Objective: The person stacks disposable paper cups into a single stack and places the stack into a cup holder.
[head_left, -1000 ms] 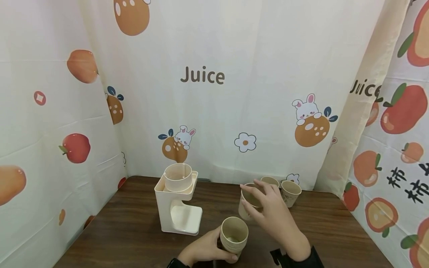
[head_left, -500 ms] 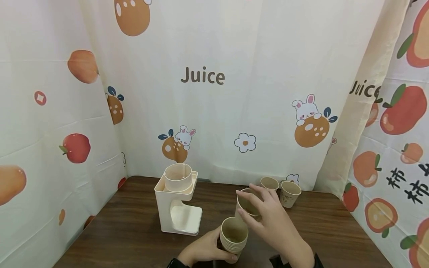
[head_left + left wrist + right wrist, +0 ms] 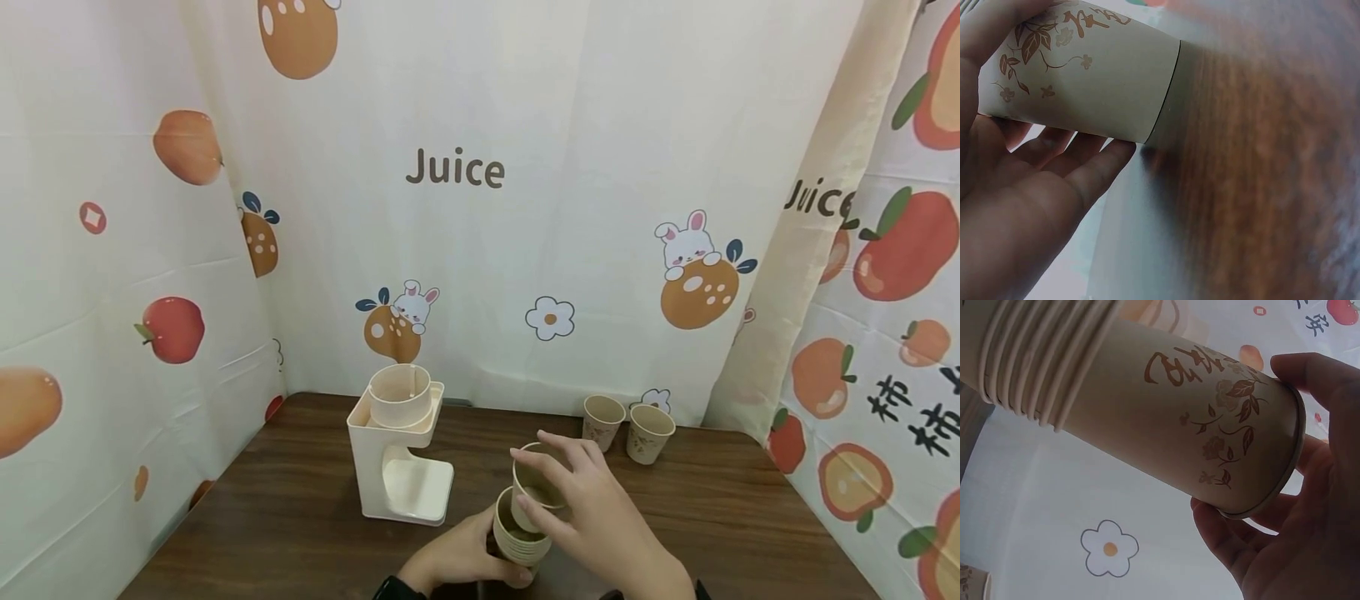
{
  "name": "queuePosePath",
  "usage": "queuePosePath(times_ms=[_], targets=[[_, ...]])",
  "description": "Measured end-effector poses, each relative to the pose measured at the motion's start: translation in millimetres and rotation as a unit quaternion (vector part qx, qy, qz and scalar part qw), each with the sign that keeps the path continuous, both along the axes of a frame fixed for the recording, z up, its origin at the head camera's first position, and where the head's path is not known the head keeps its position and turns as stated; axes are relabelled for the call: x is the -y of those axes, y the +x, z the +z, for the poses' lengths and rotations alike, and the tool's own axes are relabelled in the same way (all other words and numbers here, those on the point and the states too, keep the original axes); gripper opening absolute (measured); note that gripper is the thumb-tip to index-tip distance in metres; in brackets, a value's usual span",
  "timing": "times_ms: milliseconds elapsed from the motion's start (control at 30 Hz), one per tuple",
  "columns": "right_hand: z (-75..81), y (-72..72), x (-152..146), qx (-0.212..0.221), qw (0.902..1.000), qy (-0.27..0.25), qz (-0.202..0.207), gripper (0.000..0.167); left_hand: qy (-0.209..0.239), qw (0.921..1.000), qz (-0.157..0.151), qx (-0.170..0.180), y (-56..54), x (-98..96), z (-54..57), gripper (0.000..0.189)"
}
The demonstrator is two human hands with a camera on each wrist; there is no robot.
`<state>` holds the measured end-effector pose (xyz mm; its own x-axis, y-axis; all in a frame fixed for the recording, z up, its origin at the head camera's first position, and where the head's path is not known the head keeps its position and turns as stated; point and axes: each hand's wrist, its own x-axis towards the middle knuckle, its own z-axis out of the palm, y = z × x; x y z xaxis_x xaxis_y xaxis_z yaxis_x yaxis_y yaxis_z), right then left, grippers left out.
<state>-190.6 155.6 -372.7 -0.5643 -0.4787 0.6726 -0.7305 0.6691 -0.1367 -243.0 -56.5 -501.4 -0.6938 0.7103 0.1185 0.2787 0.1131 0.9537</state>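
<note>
Gripping low: the left hand, on the near side of the table; its fingers and thumb are curled around the lower part of the stack.
Stack: several paper cups nested with their rims close together, mouth upward; the left wrist view shows the base close over the table top, but whether it touches cannot be told.
Gripping high: the right hand, its thumb and fingers clasped about the upper end of the cup.
Cup: its lower end sits inside the stack's mouth, while the upper part, printed with brown flowers and characters, stands out above the rims.
Stand: white, with a flat foot, farther off toward the table's far left corner; a round piece sits in its top.
Pair: the inner cup and the outer cup, upright and side by side near the far edge, toward its right corner.
Curtain: pale, hanging beyond the far edge, with fruit, rabbits and the word "Juice".
</note>
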Motion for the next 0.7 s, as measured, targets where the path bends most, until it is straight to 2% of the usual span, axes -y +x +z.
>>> queuePosePath(times_ms=[267, 500, 700], targets=[[-8.0, -0.6, 3.6, 0.009, 0.9999, 0.012, 0.001, 0.042, 0.005, 0.9999, -0.001, -0.009, -3.1, -0.5, -1.8, 0.079], [-15.6, -3.4, 6.0, 0.009, 0.9998, 0.019, 0.007, 0.044, 0.002, 1.0, -0.005, 0.005, -3.5, -0.2, -2.2, 0.082], [-24.0, -5.5, 7.5, 0.031, 0.9991, 0.028, -0.002, 0.044, 0.007, 0.9999, -0.007, -0.004, -3.3, -1.0, -3.8, 0.081]])
